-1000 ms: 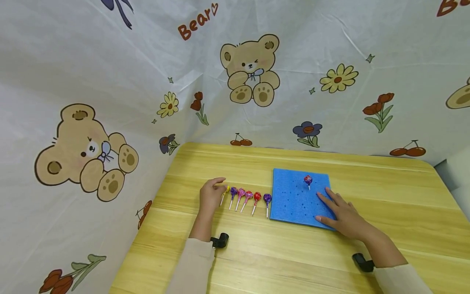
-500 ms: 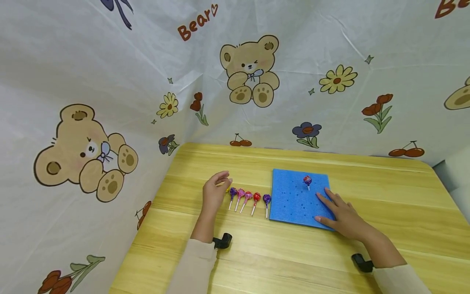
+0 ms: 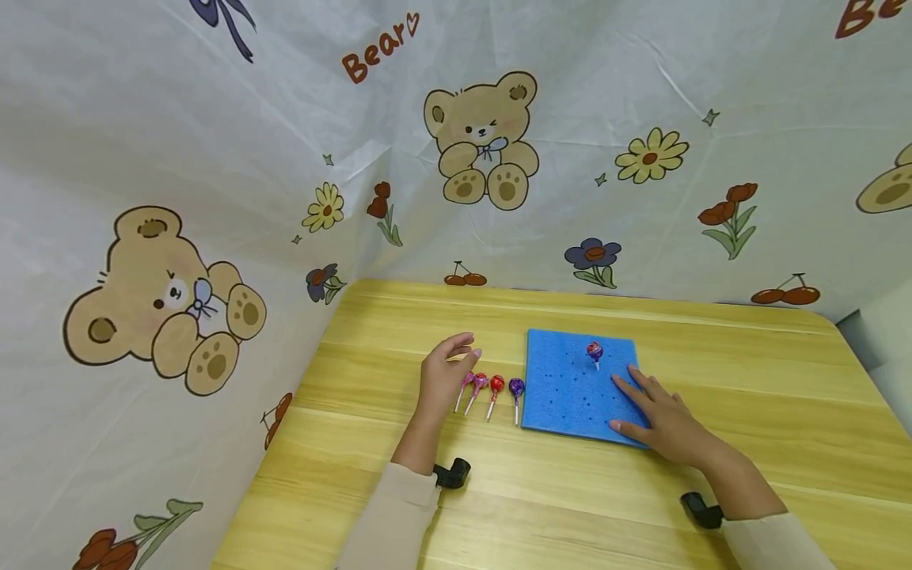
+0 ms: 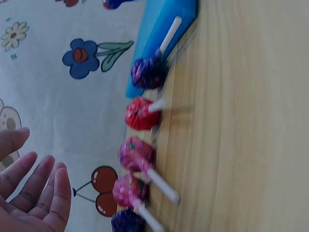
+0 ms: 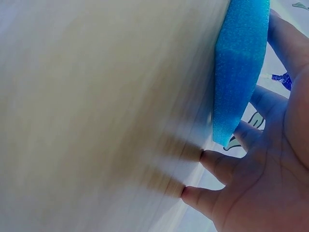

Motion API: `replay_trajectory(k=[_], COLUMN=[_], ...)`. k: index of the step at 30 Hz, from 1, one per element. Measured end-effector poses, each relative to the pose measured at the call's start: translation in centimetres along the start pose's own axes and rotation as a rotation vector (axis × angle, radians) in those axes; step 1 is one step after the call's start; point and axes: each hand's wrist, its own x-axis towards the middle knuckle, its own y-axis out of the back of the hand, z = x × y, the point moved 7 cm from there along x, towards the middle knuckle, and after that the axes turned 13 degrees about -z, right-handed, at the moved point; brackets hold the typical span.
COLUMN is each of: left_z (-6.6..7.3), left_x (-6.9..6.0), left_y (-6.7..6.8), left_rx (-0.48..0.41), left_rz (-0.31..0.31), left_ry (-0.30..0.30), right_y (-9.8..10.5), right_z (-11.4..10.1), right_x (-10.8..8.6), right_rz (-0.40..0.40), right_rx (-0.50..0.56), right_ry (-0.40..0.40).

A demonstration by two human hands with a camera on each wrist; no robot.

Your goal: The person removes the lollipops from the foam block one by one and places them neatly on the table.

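My left hand [image 3: 442, 381] hovers above the left end of a row of lollipops, its fingers loosely bent and holding nothing. To its right lie two pink lollipops [image 3: 480, 382], a red lollipop [image 3: 496, 385] and a purple lollipop [image 3: 516, 387]. A dark purple lollipop [image 4: 128, 221] shows at the bottom of the left wrist view; the head view hides it behind the hand. One red and purple lollipop [image 3: 594, 351] stands upright in a blue foam board [image 3: 552, 360] dotted with small holes. Spread fingers of my right hand [image 3: 670, 423] rest on the board's right edge, some touching the table.
The light wooden table [image 3: 541, 499] carries everything. A white cloth [image 3: 299, 95] printed with bears and flowers hangs behind and along the left side. Black wrist cameras [image 3: 454, 473] sit on both forearms.
My left hand has moved right along the row, from beside the yellow lollipop to over the purple one, covering both in the head view. The right hand has stayed on the board.
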Motion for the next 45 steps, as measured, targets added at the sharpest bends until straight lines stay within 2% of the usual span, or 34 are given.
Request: replay_trajectory(k=[5,14,17,22,36,45], left_z=[0.5,0.6,0.7,1.0,1.5,2.1], left_x=[0.3,0.8,1.0,1.3,2.9,3.4], left_y=[-2.3,-6.6,-7.9,-9.7,-13.5,-15.2], left_rx=[0.022,0.074,0.097,0.087,0.137,0.131], left_rz=[-0.037,-0.124,-0.144,-0.179,-0.213,-0.197], left_ry=[-0.037,-0.051,-0.066,-0.08,-0.079,-0.122], right_y=[0.0,0.1,0.1,0.0,0.0,0.0], right_z=[0.0,0.0,-0.1,-0.1,-0.1,-0.1], right_x=[0.0,-0.1,0.0,0.0,0.0,0.0], right_rz=[-0.001,0.001,0.0,-0.001,-0.004,0.004], right_rx=[-0.002,-0.005,-0.003,0.005,0.009,-0.004], right_ry=[0.003,-0.002,-0.004,-0.007,-0.018,-0.016])
